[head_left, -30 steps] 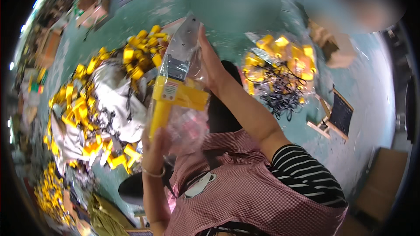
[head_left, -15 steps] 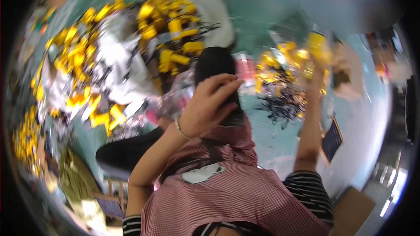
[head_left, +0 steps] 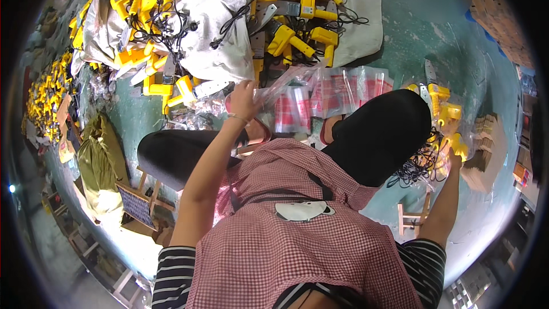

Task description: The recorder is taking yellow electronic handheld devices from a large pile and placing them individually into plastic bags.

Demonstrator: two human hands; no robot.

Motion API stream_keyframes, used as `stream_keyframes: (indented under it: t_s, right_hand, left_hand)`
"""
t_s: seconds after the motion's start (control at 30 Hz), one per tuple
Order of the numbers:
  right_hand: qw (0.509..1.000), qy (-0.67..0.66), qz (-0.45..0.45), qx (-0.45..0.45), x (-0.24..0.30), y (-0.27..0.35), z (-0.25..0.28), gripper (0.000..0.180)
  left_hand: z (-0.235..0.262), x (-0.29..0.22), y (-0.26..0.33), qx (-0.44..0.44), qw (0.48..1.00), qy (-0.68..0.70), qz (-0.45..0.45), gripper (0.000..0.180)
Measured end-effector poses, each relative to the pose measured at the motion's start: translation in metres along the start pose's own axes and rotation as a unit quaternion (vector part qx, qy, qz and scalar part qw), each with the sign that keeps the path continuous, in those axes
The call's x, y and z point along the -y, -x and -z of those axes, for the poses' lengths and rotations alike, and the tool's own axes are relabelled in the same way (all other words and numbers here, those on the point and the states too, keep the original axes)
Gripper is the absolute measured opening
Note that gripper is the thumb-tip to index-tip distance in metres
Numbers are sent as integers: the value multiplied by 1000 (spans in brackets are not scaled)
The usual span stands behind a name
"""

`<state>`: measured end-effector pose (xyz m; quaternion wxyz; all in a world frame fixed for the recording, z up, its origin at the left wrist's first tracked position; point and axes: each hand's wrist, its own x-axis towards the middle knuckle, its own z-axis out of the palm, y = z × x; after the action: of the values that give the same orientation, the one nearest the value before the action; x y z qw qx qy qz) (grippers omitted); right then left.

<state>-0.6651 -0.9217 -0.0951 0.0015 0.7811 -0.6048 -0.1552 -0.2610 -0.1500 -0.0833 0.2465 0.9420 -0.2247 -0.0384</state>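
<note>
My left hand (head_left: pixel 243 100) is closed on the edge of a clear plastic bag (head_left: pixel 284 82), in front of the white sack. Red-and-white printed clear bags (head_left: pixel 347 92) lie flat between my feet and the heap. Out to the right, my right hand (head_left: pixel 454 161) touches a yellow pistol-shaped electric tool (head_left: pixel 458 145) in a small pile; its fingers are mostly hidden. Other such tools with yellow bodies (head_left: pixel 438 92) and flat metal plates lie there. Their black cords (head_left: pixel 420 164) are tangled beside my right knee.
A large heap of yellow tools (head_left: pixel 281 40) with cords spreads over white woven sacks (head_left: pixel 214 17) ahead. Flattened cardboard (head_left: pixel 486 154) is stacked at the right. Small wooden stools (head_left: pixel 414 216) stand on both sides. An olive cloth (head_left: pixel 100 154) lies at left.
My left hand has moved from above my lap forward to the plastic bag. My right hand has come lower and farther right. The view has shifted, and my right knee now leans to the right.
</note>
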Motion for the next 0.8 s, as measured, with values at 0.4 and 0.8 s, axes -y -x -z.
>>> stream_keyframes:
  t_s: [0.4, 0.8]
  right_hand:
    - [739, -510, 425, -114, 265, 368, 240, 30]
    - [379, -699, 326, 511, 378, 508, 140, 64]
  left_hand:
    - [-12, -35, -44, 26, 865, 473, 168, 20]
    - [115, -120, 26, -191, 598, 770, 113, 15]
